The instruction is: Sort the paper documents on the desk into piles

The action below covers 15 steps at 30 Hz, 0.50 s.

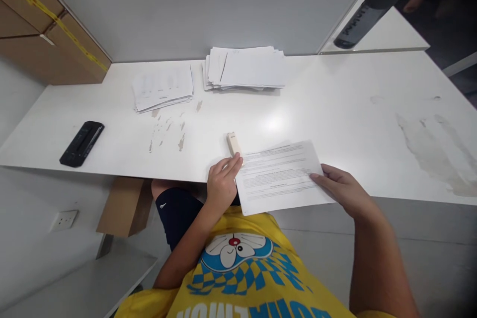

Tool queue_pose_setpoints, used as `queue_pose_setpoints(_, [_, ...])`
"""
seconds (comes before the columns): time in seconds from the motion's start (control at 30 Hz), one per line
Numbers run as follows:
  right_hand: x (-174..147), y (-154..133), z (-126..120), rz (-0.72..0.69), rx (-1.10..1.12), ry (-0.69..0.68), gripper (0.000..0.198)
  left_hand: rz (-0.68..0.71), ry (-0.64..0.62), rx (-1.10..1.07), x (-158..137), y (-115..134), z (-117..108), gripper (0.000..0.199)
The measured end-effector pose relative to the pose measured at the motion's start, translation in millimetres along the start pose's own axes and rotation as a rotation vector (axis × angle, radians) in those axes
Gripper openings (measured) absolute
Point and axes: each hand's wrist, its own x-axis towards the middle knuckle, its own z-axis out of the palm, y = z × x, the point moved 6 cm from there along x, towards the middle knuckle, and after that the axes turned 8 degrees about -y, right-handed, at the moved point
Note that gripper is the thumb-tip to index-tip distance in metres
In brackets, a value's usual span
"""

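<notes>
A printed sheet of paper is held out over the desk's front edge, its lower part overhanging. My right hand pinches its right edge, thumb on top and fingers beneath. At the sheet's left edge, my left hand has its fingers closed around the near end of a small cream stapler. The stapler's far end points away from me, and its near end is hidden by my fingers and close to the paper. Whether more sheets lie under the top one I cannot tell.
On the white desk stand a thick paper stack and a lower stack to its left. A black oblong device lies at the left. Cardboard boxes stand at the back left; a dark cylinder is at the back right.
</notes>
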Motion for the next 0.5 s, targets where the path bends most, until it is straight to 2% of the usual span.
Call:
queue_pose_setpoints(0.17, [-2.3,-4.5,2.6,-0.015,-0.032,0.030,0.041,-0.007,-0.021,0.034,1.3,-0.2,-0.7,0.053])
queue_pose_setpoints(0.5, [1.9,2.9,0.0,-0.042,-0.062,0.000,0.043,-0.002,-0.053,0.049,-1.4,1.0,1.6,0.060])
